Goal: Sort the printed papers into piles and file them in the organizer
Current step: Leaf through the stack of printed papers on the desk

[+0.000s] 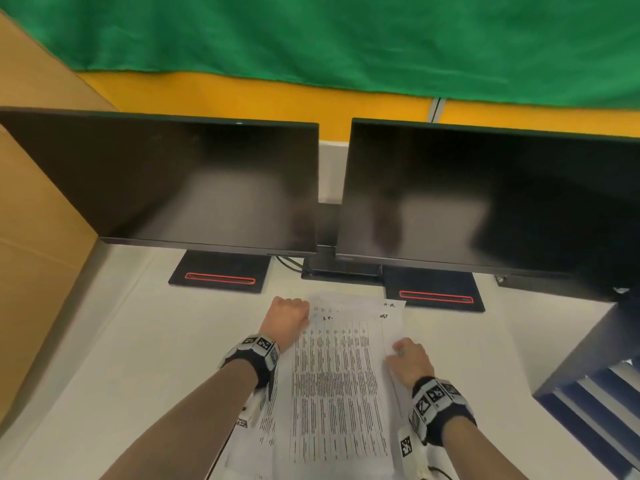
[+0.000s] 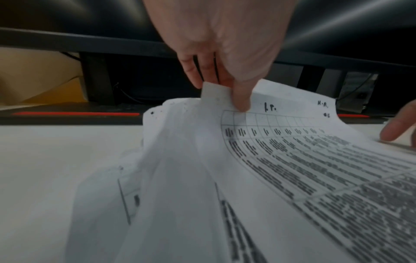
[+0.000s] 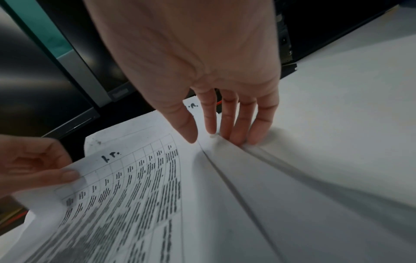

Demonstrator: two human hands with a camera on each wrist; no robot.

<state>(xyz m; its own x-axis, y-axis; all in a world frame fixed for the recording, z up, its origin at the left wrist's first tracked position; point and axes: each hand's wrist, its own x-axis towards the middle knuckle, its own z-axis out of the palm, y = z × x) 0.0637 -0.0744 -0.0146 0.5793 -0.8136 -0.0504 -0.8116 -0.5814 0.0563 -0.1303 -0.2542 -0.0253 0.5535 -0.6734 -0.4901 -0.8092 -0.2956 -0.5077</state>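
A stack of printed papers (image 1: 336, 382) lies on the white desk (image 1: 138, 358) in front of me, with dense tables of text on the top sheet (image 2: 303, 160). My left hand (image 1: 289, 311) pinches the top sheet's far left corner between thumb and fingers (image 2: 241, 99) and lifts it a little off the stack. My right hand (image 1: 408, 358) presses straight fingers (image 3: 229, 128) down on the stack's right edge. In the right wrist view the left hand (image 3: 38, 169) shows holding the raised sheet (image 3: 135, 195). A dark blue organizer (image 1: 595, 403) with slatted shelves stands at the right.
Two dark monitors (image 1: 194, 181) (image 1: 485, 202) stand behind the papers, their black bases (image 1: 221, 275) (image 1: 436, 296) close to the stack's far edge. A cardboard box (image 1: 38, 237) walls off the left. Bare desk shows left of the stack.
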